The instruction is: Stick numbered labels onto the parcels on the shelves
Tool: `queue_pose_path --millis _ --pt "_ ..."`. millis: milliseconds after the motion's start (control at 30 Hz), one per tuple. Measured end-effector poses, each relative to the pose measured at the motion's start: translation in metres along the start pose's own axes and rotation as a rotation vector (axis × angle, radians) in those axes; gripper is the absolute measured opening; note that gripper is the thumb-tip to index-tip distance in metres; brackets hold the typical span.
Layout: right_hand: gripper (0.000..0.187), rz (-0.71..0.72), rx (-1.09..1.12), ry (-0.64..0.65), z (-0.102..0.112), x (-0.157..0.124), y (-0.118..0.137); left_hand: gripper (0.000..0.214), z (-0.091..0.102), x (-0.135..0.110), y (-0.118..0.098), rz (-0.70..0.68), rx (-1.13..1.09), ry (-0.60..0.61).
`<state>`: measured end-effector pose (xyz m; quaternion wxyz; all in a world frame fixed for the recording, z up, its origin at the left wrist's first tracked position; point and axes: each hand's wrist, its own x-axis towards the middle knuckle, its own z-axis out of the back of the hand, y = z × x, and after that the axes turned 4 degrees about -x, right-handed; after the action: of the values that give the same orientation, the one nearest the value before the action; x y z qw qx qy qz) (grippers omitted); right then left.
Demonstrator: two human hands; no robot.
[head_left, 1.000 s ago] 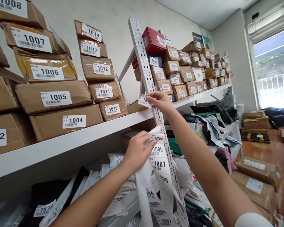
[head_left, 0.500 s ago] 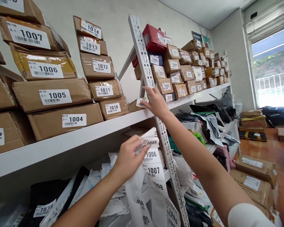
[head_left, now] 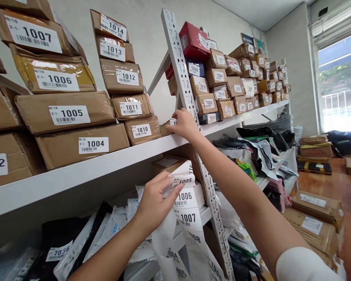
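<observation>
Label strip (head_left: 187, 203) hangs below the shelf (head_left: 76, 177), gripped by our left hand (head_left: 153, 203); our right hand (head_left: 185, 124) pinches one label (head_left: 172, 121) against a box (head_left: 164, 129) on that shelf.

Saw brown boxes stacked on the white shelf (head_left: 76, 175): box 1004 (head_left: 82, 150) at the bottom, box 1005 (head_left: 64, 113) on it, with 1006 and 1007 above. The next stack ran 1010 to 1014. A perforated upright (head_left: 181, 74) leaned across mid-frame, and a red box (head_left: 194, 41) topped the pile behind it. Plastic mailers (head_left: 251, 144) crammed the lower shelf, including a black bag (head_left: 58, 242) tagged 7038. Flat boxes (head_left: 316, 203) lay on the floor near the window (head_left: 339, 86).
</observation>
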<state>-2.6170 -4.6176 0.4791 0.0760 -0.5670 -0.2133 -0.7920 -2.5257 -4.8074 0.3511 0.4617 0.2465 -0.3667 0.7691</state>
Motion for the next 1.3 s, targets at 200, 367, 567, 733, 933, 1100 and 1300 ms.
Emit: queue_pose_path --millis 200,367,567,733,933,1100,1300 --pt "0.038 0.09 0.325 -0.121 0.016 -0.021 0.004 0.014 0.021 0.003 0.003 -0.109 0.11 -0.051" --pt "0.041 0.206 0.733 -0.12 -0.007 -0.026 -0.025 0.008 0.041 0.067 0.007 -0.51 0.378 -0.158" --pt "0.045 0.108 0.806 -0.225 -0.031 -0.023 -0.028 0.012 0.037 0.116 0.01 -0.542 0.321 -0.039" --pt "0.057 -0.025 0.763 -0.203 -0.027 -0.023 -0.021 0.013 0.028 0.108 0.007 -0.497 0.234 -0.037" --pt "0.043 0.175 0.637 -0.12 -0.008 -0.016 -0.025 0.011 0.028 0.113 0.005 -0.495 0.357 -0.132" --pt "0.037 0.205 0.573 -0.117 -0.013 -0.007 -0.022 0.013 0.028 0.114 0.006 -0.425 0.285 -0.033" --pt "0.053 0.133 0.486 -0.082 -0.011 -0.011 -0.022 0.016 0.017 0.066 0.004 -0.364 0.253 -0.224"
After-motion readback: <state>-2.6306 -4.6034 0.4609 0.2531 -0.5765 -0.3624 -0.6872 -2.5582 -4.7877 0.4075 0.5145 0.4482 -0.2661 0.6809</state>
